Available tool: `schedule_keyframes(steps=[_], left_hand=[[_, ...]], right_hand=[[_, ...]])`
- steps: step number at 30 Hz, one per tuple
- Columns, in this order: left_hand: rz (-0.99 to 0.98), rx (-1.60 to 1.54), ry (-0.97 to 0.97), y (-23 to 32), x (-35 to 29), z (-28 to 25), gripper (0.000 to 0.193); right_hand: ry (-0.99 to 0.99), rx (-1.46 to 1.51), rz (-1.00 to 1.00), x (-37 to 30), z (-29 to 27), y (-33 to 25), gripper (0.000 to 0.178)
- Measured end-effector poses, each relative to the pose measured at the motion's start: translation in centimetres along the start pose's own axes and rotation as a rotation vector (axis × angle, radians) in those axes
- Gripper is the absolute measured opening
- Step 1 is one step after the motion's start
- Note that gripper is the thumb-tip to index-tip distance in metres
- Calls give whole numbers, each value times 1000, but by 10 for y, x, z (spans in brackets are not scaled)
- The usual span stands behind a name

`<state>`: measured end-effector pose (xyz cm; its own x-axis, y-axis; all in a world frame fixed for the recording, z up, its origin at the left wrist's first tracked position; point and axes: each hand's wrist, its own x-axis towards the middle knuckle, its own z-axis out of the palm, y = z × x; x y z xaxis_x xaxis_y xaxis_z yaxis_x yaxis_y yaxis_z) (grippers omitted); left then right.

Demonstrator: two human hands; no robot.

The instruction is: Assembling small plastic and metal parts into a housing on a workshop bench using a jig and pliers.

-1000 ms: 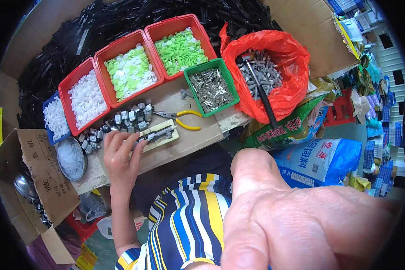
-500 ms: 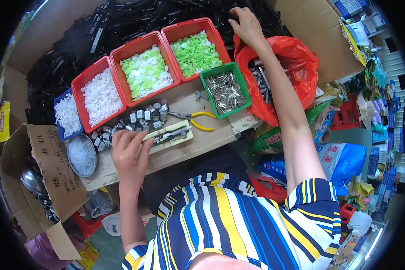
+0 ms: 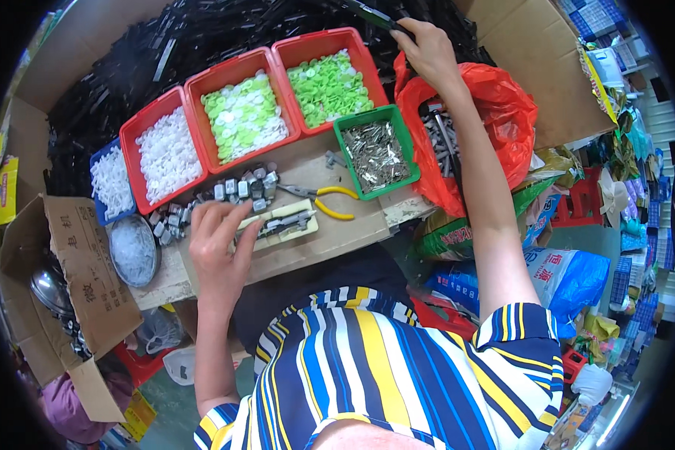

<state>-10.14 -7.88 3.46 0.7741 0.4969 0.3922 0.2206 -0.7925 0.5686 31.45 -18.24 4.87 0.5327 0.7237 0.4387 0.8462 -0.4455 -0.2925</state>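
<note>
My right hand (image 3: 431,54) is stretched out to the far side, closed on one end of a long black plastic strip (image 3: 371,13) above a heap of similar black strips (image 3: 225,34). My left hand (image 3: 219,244) hovers at the left end of a cream-coloured fixture (image 3: 301,228), its fingers loosely bent and thumb apart, with no held thing visible. In the fixture lies a narrow grey-and-black part (image 3: 286,222), its left end partly covered by my left thumb. Small metal blocks (image 3: 240,187) are heaped just beyond that hand, beside yellow-handled pliers (image 3: 334,204).
Red bins hold white pieces (image 3: 169,154) and green and white discs (image 3: 244,120). A green bin (image 3: 414,161) contains small metal pieces. Below my right forearm is a red plastic bag (image 3: 506,97) of grey parts. An oval dish (image 3: 135,251) and a cardboard box (image 3: 94,270) are left.
My right hand has taken hold of a black strip and lifted it from the heap. My left thumb and fingers have shifted slightly at the fixture's left end.
</note>
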Motion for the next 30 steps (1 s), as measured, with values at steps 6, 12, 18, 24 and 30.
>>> schedule_keyframes(steps=[6,12,18,24,30], left_hand=[[-379,-690,86,1,12,16,42],[-526,-1083,162,-8,-5,25,18],[-671,-1088,138,-10,-28,21,18],[-462,-518,61,-8,-40,4,29],[-419,-153,176,-23,-49,-10,30]], right_hand=[[-820,977,37,-94,-23,-106,25],[-698,814,-65,-130,-10,-157,27],[-350,563,-263,-159,-8,-185,39],[-307,571,-282,-177,13,-182,32],[-357,524,-280,-183,33,-186,30]])
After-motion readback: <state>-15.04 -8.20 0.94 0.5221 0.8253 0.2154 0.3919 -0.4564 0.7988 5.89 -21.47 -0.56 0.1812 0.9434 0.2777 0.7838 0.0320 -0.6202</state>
